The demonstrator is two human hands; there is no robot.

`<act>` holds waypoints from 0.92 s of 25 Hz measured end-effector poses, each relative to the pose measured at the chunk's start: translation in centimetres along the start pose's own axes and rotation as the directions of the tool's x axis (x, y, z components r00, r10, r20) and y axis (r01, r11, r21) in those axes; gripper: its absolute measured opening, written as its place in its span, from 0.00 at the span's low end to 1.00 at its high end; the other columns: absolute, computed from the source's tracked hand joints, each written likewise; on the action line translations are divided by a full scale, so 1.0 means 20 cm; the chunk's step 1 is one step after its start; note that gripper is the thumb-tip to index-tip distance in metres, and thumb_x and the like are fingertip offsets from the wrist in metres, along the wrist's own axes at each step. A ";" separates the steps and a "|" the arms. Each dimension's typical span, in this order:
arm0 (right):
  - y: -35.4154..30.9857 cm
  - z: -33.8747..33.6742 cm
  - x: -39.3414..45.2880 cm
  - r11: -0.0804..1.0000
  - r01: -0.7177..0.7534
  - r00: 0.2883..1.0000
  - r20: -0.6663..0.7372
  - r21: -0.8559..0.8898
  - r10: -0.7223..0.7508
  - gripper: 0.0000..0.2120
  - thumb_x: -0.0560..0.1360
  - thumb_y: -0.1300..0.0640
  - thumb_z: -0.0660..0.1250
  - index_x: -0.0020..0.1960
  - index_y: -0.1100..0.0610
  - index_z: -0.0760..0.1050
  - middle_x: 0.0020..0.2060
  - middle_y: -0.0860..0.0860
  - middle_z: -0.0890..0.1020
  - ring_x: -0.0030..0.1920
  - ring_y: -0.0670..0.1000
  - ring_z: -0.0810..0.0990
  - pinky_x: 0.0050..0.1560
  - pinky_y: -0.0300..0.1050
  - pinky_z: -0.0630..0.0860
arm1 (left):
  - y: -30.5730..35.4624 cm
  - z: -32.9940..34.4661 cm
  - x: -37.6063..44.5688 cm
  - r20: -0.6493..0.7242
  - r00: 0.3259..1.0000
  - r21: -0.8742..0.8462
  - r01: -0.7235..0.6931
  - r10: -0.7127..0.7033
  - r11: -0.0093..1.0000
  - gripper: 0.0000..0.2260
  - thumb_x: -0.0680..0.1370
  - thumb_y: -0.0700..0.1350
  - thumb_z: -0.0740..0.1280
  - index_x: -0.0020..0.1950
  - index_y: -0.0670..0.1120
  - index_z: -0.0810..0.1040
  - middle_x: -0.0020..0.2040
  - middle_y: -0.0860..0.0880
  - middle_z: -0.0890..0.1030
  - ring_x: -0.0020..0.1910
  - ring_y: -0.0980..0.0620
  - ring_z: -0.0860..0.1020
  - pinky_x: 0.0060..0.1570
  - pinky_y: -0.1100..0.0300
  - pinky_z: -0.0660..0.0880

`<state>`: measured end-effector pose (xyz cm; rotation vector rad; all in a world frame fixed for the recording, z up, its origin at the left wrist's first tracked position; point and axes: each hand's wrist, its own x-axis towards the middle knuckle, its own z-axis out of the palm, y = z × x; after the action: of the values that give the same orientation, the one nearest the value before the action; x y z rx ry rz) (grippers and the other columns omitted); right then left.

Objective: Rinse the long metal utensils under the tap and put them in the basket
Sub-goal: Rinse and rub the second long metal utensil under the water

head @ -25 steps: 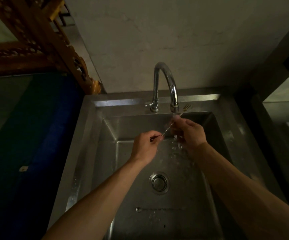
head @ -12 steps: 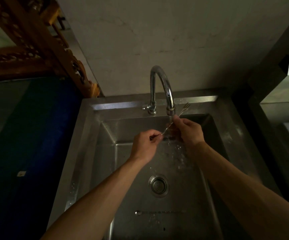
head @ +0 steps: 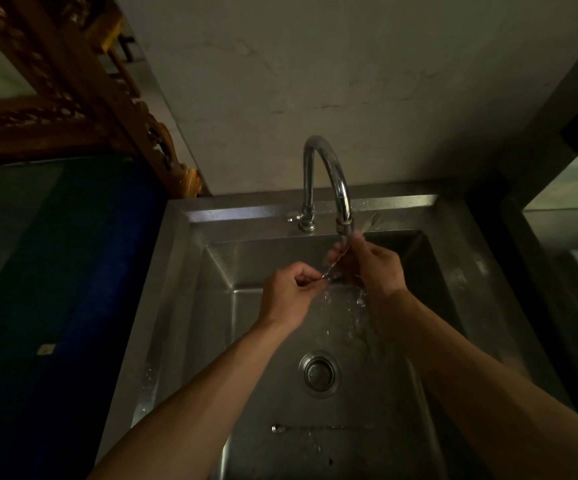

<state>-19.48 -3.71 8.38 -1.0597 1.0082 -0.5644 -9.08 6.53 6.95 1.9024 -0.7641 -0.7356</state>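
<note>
Both hands, left hand (head: 289,294) and right hand (head: 377,268), pinch wet fork (head: 332,268) under tap (head: 325,174); could slip toward drain (head: 319,373) at 6 o'clock.

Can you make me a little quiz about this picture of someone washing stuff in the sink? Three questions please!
1. True or false: water is running from the tap.
2. How many hands hold the thin metal utensil under the water? A) none B) one C) two
3. Fill in: another long utensil lies on the bottom of the sink, nearer the person than the ____.

Key
1. True; it splashes below the hands.
2. C; the left hand pinches one end and the right hand holds the other.
3. The drain.
</note>
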 end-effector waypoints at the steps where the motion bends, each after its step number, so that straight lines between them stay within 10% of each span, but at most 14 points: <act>1: 0.00 0.00 0.00 1.000 0.008 1.000 0.019 -0.021 -0.007 0.14 0.79 0.51 0.64 0.50 0.61 0.81 0.44 0.55 0.86 0.46 0.54 0.85 0.47 0.50 0.82 | 0.00 -0.01 -0.01 -0.006 1.000 0.000 0.003 -0.003 1.000 0.05 0.70 0.42 0.74 0.39 0.49 0.79 0.33 0.55 0.80 0.32 0.62 0.76 0.34 0.73 0.71; 12: -0.01 0.02 0.01 0.999 -0.008 0.999 0.036 -0.038 0.009 0.12 0.78 0.52 0.65 0.50 0.61 0.81 0.44 0.55 0.86 0.44 0.54 0.85 0.41 0.44 0.82 | 0.00 -0.02 0.00 -0.032 0.999 -0.008 -0.009 0.009 1.000 0.09 0.69 0.40 0.75 0.36 0.51 0.77 0.32 0.55 0.79 0.30 0.64 0.75 0.34 0.72 0.71; 23: 0.00 0.00 0.02 0.992 -0.011 0.994 0.102 -0.127 0.024 0.06 0.75 0.57 0.69 0.50 0.58 0.81 0.44 0.55 0.85 0.49 0.58 0.84 0.56 0.56 0.77 | 0.02 0.00 0.02 -0.020 1.000 -0.035 -0.001 0.000 0.999 0.08 0.70 0.40 0.74 0.37 0.50 0.78 0.32 0.55 0.78 0.28 0.68 0.74 0.33 0.74 0.69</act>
<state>-19.40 -4.00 8.29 -1.1792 0.9708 -0.4311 -8.85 6.04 7.24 1.8752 -0.7348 -0.7237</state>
